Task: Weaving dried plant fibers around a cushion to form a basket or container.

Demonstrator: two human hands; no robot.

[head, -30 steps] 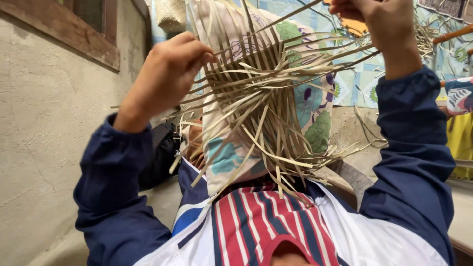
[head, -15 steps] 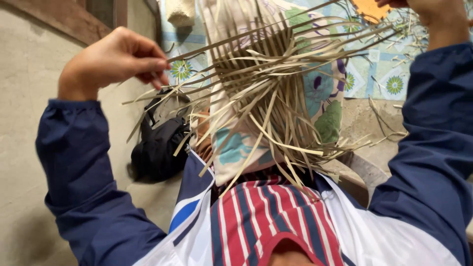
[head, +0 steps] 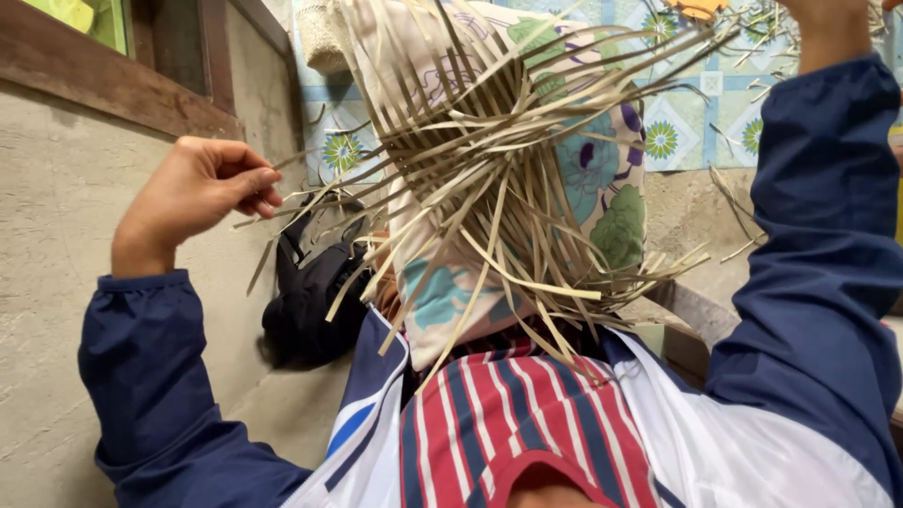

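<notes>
The left hand [head: 202,193] pinches loose strips pulled sideways from the half-woven mat [head: 475,141], keeping them taut; the mat rests against a flowered cushion [head: 602,179] for support; the right hand [head: 828,19] is cropped, so I cannot tell its grip

A half-woven mat of pale straw strips [head: 489,160] fills the middle, its loose ends fanning toward six o'clock over a flowered cloth [head: 602,188]. At nine o'clock the left hand [head: 193,202] pinches strip ends. The right hand [head: 828,19], at one o'clock, is cut off by the frame edge. A black bag [head: 310,301] lies against the wall [head: 56,235].
</notes>
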